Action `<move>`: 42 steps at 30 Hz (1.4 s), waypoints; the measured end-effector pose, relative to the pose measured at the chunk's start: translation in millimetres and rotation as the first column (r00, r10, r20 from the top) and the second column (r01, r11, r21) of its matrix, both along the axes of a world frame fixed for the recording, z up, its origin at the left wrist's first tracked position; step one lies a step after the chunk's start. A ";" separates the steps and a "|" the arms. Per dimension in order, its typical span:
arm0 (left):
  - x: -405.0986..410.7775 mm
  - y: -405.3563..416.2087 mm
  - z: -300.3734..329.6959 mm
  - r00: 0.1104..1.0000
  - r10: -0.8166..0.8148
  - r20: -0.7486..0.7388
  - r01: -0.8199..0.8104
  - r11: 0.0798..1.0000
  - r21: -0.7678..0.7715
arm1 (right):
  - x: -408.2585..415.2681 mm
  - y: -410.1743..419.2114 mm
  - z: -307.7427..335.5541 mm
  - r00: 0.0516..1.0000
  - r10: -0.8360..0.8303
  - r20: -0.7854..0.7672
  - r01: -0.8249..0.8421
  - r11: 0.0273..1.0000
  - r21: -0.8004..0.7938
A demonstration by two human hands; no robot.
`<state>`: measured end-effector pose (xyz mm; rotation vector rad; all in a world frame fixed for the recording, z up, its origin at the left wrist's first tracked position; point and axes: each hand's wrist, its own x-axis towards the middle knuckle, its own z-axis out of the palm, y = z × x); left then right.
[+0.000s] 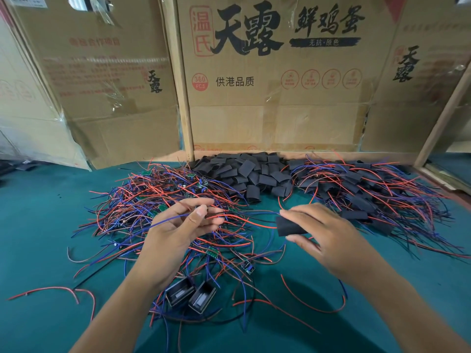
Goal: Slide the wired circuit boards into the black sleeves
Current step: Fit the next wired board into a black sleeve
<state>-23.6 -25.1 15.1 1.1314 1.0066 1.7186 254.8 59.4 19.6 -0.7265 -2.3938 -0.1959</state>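
Green bench point(38, 225) under cardboard boxes point(267, 72): threading step.
Left fingers point(201, 211) pinching wires point(229, 216), right fingers point(303, 240) gripping sleeve point(289, 226); next, probably feeding wires rightward into sleeve mouth.

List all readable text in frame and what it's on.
All on the middle cardboard box:
"温氏" in a red stamp
"天露" in large black characters
"鲜鸡蛋"
"无抗·原色"
"360 PCS" in a red circle
"供港品质"
Left box: "天露"; its red print is too faded to read.
Right box: "天露"; the rest is blurred.
Four red round icons: too small.
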 end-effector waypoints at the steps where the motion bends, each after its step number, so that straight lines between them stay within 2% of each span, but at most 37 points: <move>1: 1.9 -0.3 -0.1 1.000 -0.014 0.018 0.014 1.000 -0.003 | -2.5 -1.7 -0.3 1.000 -0.020 -0.003 0.020 0.999 0.037; 5: 12.4 -2.6 -2.2 0.994 -0.074 0.077 0.076 0.997 -0.020 | -13.0 -8.9 0.0 0.993 -0.105 0.055 0.096 0.983 0.155; 9: 23.9 -3.1 -6.7 0.982 -0.144 0.119 0.150 0.988 -0.041 | -27.2 -20.8 -2.5 0.968 -0.236 0.090 0.220 0.962 0.160; 12: 32.1 -1.9 -13.0 0.984 -0.168 0.052 0.171 0.984 -0.046 | -34.5 -27.9 -4.1 0.981 -0.190 0.032 0.184 0.973 0.141; 15: 39.8 -0.8 -18.0 0.985 -0.122 -0.123 0.120 0.992 -0.025 | -39.1 -34.4 -0.9 0.993 -0.122 -0.008 0.122 0.985 0.124; 17: 46.0 -1.8 -19.8 0.978 -0.119 -0.172 0.122 0.992 0.011 | -41.9 -39.0 0.6 0.996 -0.092 -0.014 0.093 0.988 0.126; 21: 55.2 -3.0 -22.9 0.989 -0.042 -0.139 0.047 0.998 0.032 | -44.2 -44.7 0.8 0.996 -0.090 -0.022 0.092 0.989 0.114; 26: 56.4 -1.6 -23.9 0.999 -0.033 -0.034 0.033 0.999 -0.001 | -43.8 -44.9 0.7 0.993 -0.115 -0.026 0.117 0.989 0.095; 33: 55.4 -0.1 -23.2 0.998 0.034 -0.048 -0.035 0.999 -0.008 | -42.0 -43.1 0.4 0.995 -0.104 -0.009 0.105 0.992 0.066; 42: 58.7 -0.2 -25.5 0.999 0.012 -0.053 -0.012 1.000 -0.003 | -46.7 -49.3 -0.7 0.996 -0.064 -0.062 0.063 0.998 -0.024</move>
